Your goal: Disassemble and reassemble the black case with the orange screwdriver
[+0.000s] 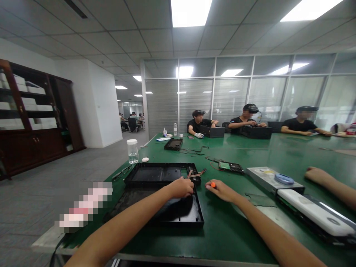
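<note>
An opened black plastic case (pixel 178 213) lies on the green table in front of me, its two shallow halves hinged or set side by side. My left hand (pixel 182 188) is over the right part of the case, fingers curled together. What they grip, if anything, is hidden. Just beyond them, a bundle of thin coloured wires (pixel 194 173) sticks out of the far half. To the right of the case, my right hand (pixel 221 190) is closed around a tool with an orange handle (pixel 213 184); the rest of the tool is hidden.
On the left stand a clear jar with a white lid (pixel 132 151) and tweezers-like metal tools (pixel 122 172). A green circuit board in a black frame (pixel 229 166) lies ahead. At right are a grey box (pixel 267 177), a blue tape roll (pixel 284 179) and another person's arm (pixel 328 181).
</note>
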`<action>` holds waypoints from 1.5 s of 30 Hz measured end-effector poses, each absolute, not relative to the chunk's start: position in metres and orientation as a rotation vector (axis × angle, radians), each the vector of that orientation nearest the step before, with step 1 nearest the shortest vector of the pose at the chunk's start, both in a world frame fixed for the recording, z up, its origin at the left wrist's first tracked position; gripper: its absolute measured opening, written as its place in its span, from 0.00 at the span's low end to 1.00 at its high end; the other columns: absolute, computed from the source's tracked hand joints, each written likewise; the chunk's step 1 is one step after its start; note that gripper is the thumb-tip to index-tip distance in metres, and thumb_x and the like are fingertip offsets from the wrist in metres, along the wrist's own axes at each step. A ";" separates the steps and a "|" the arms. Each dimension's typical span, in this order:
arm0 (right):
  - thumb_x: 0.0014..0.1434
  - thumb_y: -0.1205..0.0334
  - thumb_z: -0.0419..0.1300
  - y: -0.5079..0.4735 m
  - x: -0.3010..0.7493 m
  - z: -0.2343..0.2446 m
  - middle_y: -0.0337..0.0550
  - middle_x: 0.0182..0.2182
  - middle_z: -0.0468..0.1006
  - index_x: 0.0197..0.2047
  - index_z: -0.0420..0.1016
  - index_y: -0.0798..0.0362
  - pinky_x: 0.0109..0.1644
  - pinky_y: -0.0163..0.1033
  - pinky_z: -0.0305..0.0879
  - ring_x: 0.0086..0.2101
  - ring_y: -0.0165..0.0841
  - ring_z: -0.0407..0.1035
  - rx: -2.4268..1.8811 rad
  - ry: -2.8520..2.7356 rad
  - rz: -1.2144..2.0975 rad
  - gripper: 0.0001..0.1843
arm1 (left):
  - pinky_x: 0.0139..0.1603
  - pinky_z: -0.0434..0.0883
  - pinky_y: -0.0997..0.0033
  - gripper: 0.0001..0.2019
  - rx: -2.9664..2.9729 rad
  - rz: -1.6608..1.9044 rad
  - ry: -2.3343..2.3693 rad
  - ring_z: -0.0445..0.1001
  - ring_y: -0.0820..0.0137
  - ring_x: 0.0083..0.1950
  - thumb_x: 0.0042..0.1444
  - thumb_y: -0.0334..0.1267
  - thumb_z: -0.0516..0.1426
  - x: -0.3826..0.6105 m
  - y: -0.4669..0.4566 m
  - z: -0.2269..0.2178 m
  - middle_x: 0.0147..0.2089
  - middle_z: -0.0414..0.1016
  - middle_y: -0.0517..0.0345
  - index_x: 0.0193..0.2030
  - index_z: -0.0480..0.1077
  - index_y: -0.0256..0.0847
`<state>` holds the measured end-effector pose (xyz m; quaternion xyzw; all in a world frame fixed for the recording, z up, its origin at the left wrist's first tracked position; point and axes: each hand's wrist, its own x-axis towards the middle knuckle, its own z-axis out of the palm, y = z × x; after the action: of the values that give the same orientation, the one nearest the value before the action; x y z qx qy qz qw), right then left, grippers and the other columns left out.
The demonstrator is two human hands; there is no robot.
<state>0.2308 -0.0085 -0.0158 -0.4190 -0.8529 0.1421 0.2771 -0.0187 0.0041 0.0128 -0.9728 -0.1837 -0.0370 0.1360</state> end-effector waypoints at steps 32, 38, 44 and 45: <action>0.59 0.50 0.46 -0.010 0.235 -0.005 0.42 0.31 0.75 0.48 0.68 0.55 0.35 0.38 0.64 0.28 0.32 0.69 -1.132 -2.109 0.438 0.22 | 0.48 0.63 0.71 0.06 -2.867 -0.393 -0.644 0.68 0.70 0.42 0.54 0.32 0.51 -0.016 0.015 -0.011 0.37 0.72 0.56 0.33 0.69 0.37; 0.57 0.49 0.47 -0.011 0.233 0.001 0.45 0.35 0.75 0.44 0.70 0.54 0.42 0.39 0.62 0.36 0.36 0.68 -1.112 -2.053 0.345 0.20 | 0.48 0.63 0.71 0.06 -2.830 -0.395 -0.576 0.68 0.70 0.42 0.53 0.30 0.51 -0.016 0.013 -0.008 0.37 0.72 0.56 0.32 0.68 0.37; 0.58 0.49 0.46 -0.019 0.229 0.009 0.39 0.26 0.73 0.40 0.70 0.53 0.34 0.37 0.60 0.26 0.32 0.66 -1.201 -2.112 0.322 0.19 | 0.48 0.63 0.71 0.06 -2.882 -0.426 -0.580 0.68 0.70 0.43 0.51 0.29 0.51 -0.017 0.013 -0.008 0.37 0.72 0.56 0.31 0.69 0.38; 0.56 0.49 0.48 -0.019 0.229 0.009 0.40 0.27 0.73 0.40 0.69 0.53 0.35 0.37 0.60 0.28 0.33 0.66 -1.204 -2.103 0.307 0.18 | 0.48 0.62 0.71 0.06 -2.896 -0.434 -0.583 0.68 0.70 0.43 0.51 0.29 0.51 -0.017 0.013 -0.008 0.37 0.73 0.56 0.32 0.69 0.38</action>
<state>0.2290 -0.0189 0.0088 -0.4632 -0.8088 0.1183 0.3424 -0.0169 0.0130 -0.0081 -0.9670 -0.1947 -0.1448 0.0780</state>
